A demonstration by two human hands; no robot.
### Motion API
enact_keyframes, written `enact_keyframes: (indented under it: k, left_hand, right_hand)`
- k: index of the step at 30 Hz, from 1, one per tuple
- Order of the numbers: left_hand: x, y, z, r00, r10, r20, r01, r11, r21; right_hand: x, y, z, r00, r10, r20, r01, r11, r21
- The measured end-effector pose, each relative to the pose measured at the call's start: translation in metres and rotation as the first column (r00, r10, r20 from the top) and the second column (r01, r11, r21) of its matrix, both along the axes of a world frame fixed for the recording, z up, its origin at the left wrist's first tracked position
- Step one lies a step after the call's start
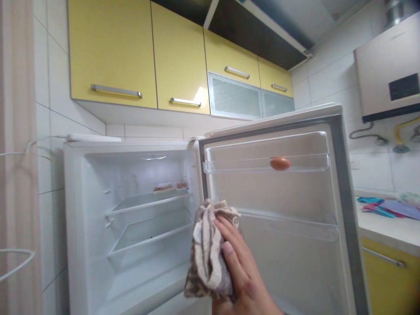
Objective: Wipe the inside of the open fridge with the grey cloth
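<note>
My right hand is closed on a bunched brown-and-white striped cloth, holding it against the inner side of the open fridge door, near the hinge edge. A single brown egg lies in the door's upper clear shelf. Below the cloth level runs a second clear door shelf. My left hand is out of sight.
The white fridge stands open on the left, with two glass shelves and small food items at the back of the upper one. Yellow wall cabinets hang above. A counter with coloured cloths lies right, under a wall heater.
</note>
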State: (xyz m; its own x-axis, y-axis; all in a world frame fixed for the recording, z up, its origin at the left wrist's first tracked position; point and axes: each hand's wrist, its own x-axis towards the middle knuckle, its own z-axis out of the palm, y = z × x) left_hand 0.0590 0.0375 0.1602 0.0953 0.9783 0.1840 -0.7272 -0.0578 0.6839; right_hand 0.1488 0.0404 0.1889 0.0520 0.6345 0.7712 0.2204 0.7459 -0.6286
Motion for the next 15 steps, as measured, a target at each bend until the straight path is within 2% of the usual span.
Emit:
enact_keyframes:
  k: [3, 6, 8, 9, 12, 15]
  left_hand:
    - [-0.012, 0.01, -0.024, 0.992, 0.062, 0.11, -0.048, 0.991, -0.127]
    - [-0.023, 0.023, -0.041, 0.966, -0.005, 0.258, 0.058, 0.978, -0.198]
    - [-0.032, 0.032, -0.053, 0.945, -0.004, 0.328, 0.077, 0.975, -0.208]
    - [-0.038, 0.036, -0.058, 0.944, 0.032, 0.328, 0.046, 0.973, -0.225]
    - [-0.061, 0.044, -0.072, 0.958, 0.157, 0.242, -0.067, 0.938, -0.341]
    - [-0.09, 0.053, -0.082, 0.959, 0.22, 0.18, -0.124, 0.894, -0.431]
  right_hand:
    - [-0.01, -0.001, -0.004, 0.961, 0.039, 0.274, -0.016, 0.996, -0.085]
    - [-0.018, 0.005, -0.016, 0.917, 0.045, 0.395, 0.008, 0.991, -0.132]
    - [-0.024, 0.013, -0.03, 0.908, 0.059, 0.414, 0.006, 0.988, -0.153]
    - [-0.028, 0.018, -0.038, 0.91, 0.074, 0.408, -0.004, 0.985, -0.171]
    - [-0.042, 0.038, -0.066, 0.92, 0.138, 0.367, -0.045, 0.967, -0.251]
    - [-0.059, 0.058, -0.096, 0.921, 0.189, 0.34, -0.067, 0.938, -0.34]
